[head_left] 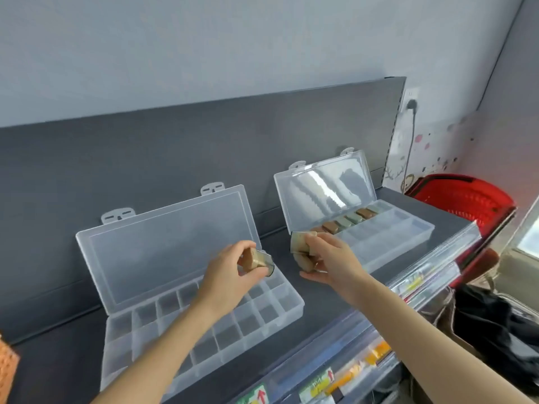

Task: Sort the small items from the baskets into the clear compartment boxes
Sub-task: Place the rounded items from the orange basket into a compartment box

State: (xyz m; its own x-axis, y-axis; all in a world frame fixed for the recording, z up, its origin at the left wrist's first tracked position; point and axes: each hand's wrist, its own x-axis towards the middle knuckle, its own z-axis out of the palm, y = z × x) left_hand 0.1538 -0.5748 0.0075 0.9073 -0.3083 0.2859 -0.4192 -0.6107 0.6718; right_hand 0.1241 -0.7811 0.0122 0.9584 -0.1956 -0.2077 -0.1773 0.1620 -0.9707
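Observation:
Two clear compartment boxes stand open on a dark grey shelf. Over the back right cells of the left box (pixel 163 319), whose visible cells hold nothing, my left hand (pixel 233 275) grips a small tan block (pixel 256 259). My right hand (pixel 326 262) holds a few tan and beige blocks (pixel 300 243) at the near left corner of the right box (pixel 388 240). That box has a back row of brown and green blocks (pixel 347 221). A red basket (pixel 463 199) sits at the far right.
Both lids lean back against the grey back panel (pixel 175 147). An orange basket's corner (pixel 7 365) shows at the left edge. Price-tag rails (pixel 350 363) run along the shelf front. A dark bag (pixel 490 322) lies lower right. A plug and cable (pixel 411 118) hang on the wall.

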